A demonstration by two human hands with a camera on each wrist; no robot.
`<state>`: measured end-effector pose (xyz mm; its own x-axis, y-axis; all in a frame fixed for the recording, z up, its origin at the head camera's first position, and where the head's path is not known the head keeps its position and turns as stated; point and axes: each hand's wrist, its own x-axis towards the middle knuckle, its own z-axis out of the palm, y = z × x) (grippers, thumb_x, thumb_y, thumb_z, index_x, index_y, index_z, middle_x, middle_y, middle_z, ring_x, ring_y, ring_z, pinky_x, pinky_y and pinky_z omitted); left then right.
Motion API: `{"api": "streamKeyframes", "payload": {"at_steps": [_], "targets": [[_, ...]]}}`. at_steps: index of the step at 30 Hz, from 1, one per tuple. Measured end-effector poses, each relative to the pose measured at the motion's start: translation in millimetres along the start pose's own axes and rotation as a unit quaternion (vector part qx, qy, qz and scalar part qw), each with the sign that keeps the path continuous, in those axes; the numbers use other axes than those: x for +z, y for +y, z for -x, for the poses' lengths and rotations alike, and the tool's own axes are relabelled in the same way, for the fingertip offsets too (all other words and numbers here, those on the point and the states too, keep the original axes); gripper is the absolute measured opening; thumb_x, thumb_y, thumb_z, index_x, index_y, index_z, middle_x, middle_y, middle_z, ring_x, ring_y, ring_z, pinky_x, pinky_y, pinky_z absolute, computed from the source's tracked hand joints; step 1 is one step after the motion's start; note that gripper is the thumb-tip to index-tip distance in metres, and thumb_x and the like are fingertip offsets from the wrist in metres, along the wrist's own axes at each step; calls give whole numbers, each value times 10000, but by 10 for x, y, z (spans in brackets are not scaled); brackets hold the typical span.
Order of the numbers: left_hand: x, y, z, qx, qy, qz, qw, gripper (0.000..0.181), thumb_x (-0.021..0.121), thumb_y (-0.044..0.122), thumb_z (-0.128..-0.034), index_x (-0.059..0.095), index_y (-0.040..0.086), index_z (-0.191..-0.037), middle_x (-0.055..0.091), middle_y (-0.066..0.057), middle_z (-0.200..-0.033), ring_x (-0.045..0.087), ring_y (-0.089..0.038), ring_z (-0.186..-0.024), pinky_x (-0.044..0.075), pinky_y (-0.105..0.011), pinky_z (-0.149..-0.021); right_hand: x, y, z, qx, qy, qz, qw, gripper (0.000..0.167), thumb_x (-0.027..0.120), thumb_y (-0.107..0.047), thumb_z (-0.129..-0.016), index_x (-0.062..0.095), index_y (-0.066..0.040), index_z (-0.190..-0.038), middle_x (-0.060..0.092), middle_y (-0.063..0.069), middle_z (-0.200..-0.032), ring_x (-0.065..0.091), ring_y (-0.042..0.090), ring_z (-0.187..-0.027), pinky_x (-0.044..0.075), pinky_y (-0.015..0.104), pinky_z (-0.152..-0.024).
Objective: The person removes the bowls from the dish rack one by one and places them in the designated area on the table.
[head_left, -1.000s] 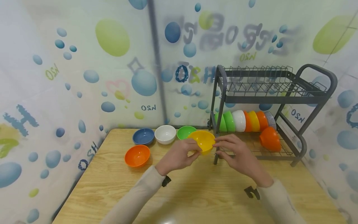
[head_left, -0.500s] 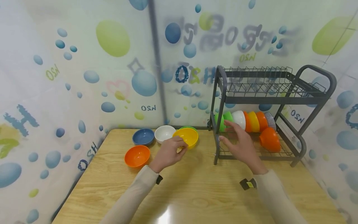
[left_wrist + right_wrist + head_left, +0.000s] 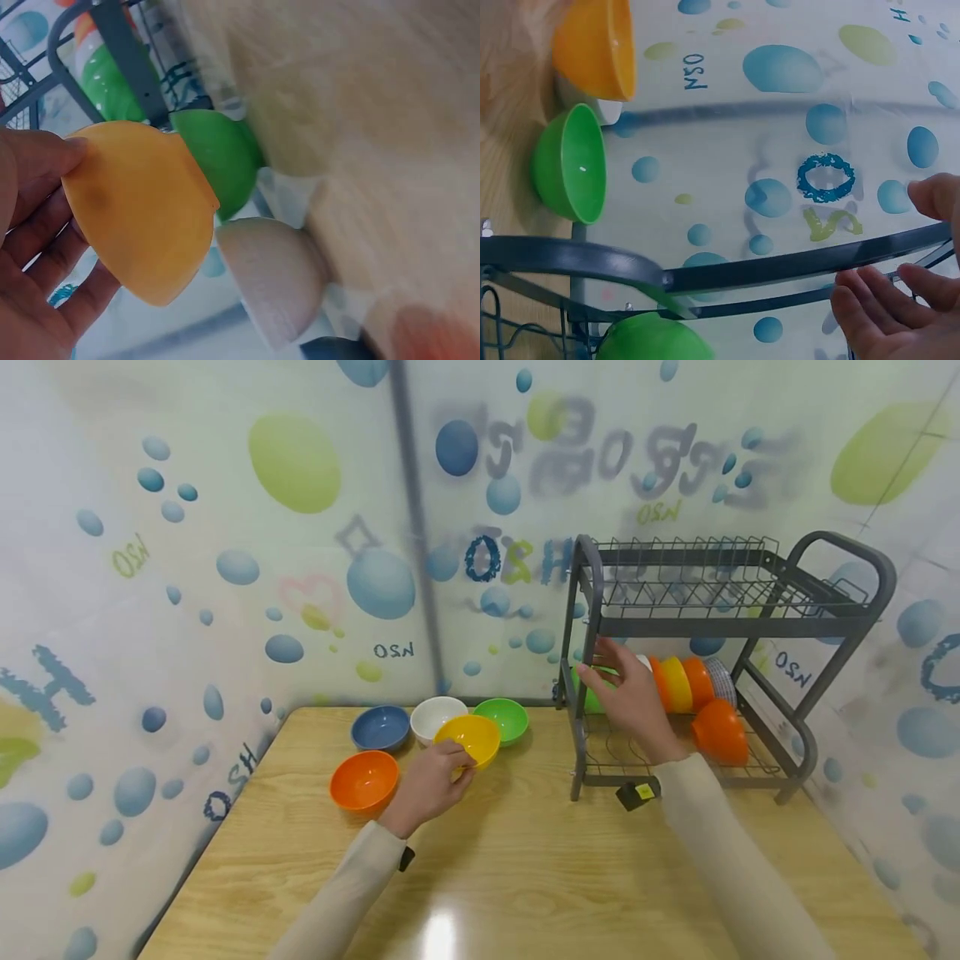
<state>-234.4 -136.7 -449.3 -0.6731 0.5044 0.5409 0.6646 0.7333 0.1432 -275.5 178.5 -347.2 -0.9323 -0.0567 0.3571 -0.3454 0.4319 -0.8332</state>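
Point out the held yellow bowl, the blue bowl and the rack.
Held yellow bowl (image 3: 142, 214): left wrist view, outer side.
Blue bowl (image 3: 381, 728): head view, inner surface.
Rack (image 3: 731, 627): head view, upper tier's front bar.

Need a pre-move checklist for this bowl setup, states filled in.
1. Yellow bowl gripped by left hand: ok, pinched at the rim.
2. Right hand free: ok, holds nothing.
3. Right hand off the rack: cannot tell, fingers overlap its frame in view.
4. Yellow bowl clear of white bowl: cannot tell, they overlap in view.
5. Orange bowl beside left hand mouth-up: ok.
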Motion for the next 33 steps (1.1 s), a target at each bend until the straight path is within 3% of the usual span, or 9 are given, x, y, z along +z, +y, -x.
{"api": "streamKeyframes", "payload": {"at_steps": [5, 10, 23, 33], "targets": [[50, -35, 130, -105, 10, -189, 9998, 31, 814, 114, -841, 785, 114, -831, 726, 25, -841, 640, -127, -783, 571, -279, -708, 56, -41, -95, -36, 408, -16, 9992, 474, 643, -394, -1016, 607, -92, -1379, 670, 106, -1370, 628, 271, -1261, 498, 477, -1100], [59, -64, 242, -281, -46, -328, 9991, 49, 838, 119, -812, 795, 130, -832, 723, 34, -818, 638, -126, -769, 566, -277, -692, 68, -29, -120, -88, 740, 249, 9969, 435, 645, -409, -1012, 686, -77, -1290, 726, 121, -1248, 659, 267, -1153, 543, 479, -1040], [80, -121, 481, -515, -388, -689, 9955, 40, 812, 137, -817, 800, 172, -801, 726, 44, -822, 660, -123, -777, 567, -274, -656, 59, -5, -129, -277, 773, 519, 9953, 388, 662, -372, -1009, 704, -68, -1247, 750, 146, -1163, 689, 298, -1072, 563, 499, -996], [51, -97, 514, -829, -810, -477, 9921, 95, 824, 103, -808, 763, 170, -780, 686, 67, -792, 584, -90, -739, 525, -229, -639, 76, 16, -135, -300, 796, 570, 9947, 373, 662, -378, -1009, 709, -82, -1231, 751, 128, -1157, 687, 281, -1067, 582, 478, -965]]}}
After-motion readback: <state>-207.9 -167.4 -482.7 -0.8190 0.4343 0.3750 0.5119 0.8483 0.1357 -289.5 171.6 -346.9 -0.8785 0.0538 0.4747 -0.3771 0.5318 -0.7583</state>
